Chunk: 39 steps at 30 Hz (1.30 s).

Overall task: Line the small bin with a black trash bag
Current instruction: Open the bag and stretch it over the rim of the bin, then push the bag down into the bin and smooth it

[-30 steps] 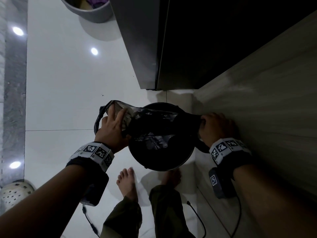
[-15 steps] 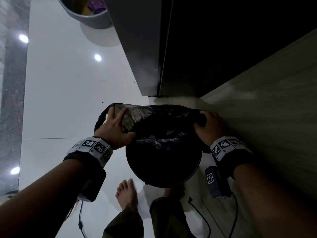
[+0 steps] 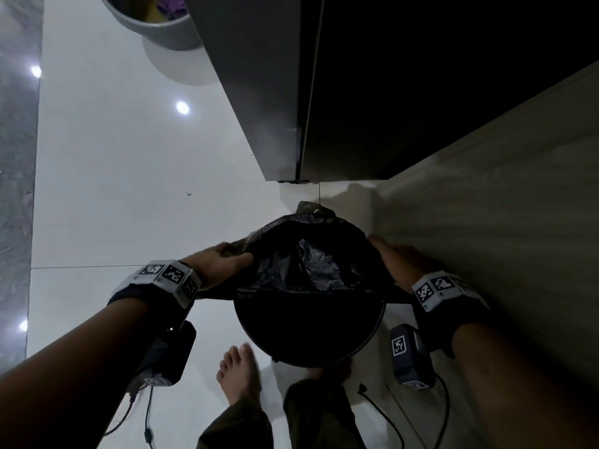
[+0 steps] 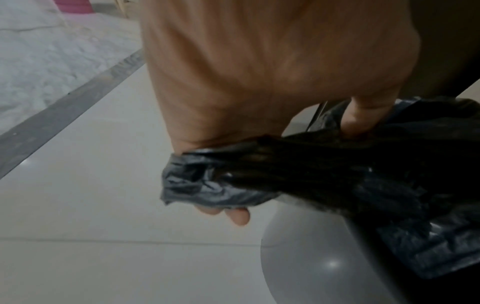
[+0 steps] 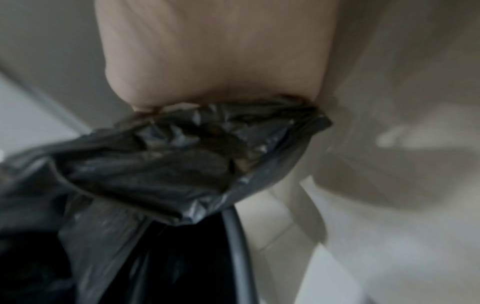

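A small round dark bin (image 3: 308, 332) stands on the white floor by my feet. A black trash bag (image 3: 301, 257) hangs open inside its mouth, and its far edge lies over the far rim. My left hand (image 3: 223, 259) grips the bag's left edge; in the left wrist view the left hand (image 4: 259, 144) has the bunched black trash bag (image 4: 298, 170) clamped between thumb and fingers beside the bin's grey wall (image 4: 311, 267). My right hand (image 3: 393, 260) holds the right edge; in the right wrist view the trash bag (image 5: 182, 164) covers its fingers above the bin's rim (image 5: 239, 246).
A dark cabinet (image 3: 324, 92) stands just beyond the bin, and a pale wood panel (image 3: 486, 238) runs along the right. A larger grey bin (image 3: 162, 24) with rubbish sits at the far top left. My bare foot (image 3: 240, 374) and loose cables (image 3: 382, 413) lie near the bin's base.
Both hands have moved down and apart with the bag's edge, stretching its mouth wider over the bin. The bag's far edge now lies over the far rim.
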{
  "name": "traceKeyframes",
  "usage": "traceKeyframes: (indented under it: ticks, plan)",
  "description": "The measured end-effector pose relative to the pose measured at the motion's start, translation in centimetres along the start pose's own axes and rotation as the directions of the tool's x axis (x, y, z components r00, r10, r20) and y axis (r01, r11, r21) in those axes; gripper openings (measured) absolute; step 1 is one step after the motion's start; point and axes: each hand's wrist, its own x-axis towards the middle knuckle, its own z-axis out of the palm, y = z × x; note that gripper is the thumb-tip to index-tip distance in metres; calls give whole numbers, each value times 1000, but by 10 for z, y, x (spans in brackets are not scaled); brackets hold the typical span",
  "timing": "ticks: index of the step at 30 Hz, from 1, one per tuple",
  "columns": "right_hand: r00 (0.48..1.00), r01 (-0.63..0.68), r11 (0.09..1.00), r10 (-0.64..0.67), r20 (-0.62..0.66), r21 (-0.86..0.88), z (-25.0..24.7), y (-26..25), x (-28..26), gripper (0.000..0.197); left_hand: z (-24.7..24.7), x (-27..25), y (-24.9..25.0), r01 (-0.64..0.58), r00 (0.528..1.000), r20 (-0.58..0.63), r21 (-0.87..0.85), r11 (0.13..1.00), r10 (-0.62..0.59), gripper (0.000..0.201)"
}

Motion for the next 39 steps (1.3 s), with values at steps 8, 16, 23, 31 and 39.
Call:
traceKeyframes:
  ticks: [8, 16, 23, 31, 39]
  plan:
    - [999, -11, 994, 6, 51, 111, 29, 64, -27, 37, 42, -23, -45, -89, 995, -60, -300, 950, 74, 47]
    - [946, 125, 992, -123, -301, -12, 47, 86, -65, 54, 82, -55, -49, -370, 811, -533, -146, 917, 242, 56]
    - [926, 237, 962, -265, -269, -135, 58, 82, -84, 22, 97, -63, -47, -403, 616, -616, 289, 868, 491, 51]
    - [973, 195, 955, -218, -81, -223, 80, 86, -106, 46, 110, -68, -55, -482, 760, -408, 167, 860, 506, 46]
    - [974, 224, 945, -225, 27, -238, 87, 104, -106, 32, 114, -65, -64, -528, 705, -480, 138, 838, 523, 5]
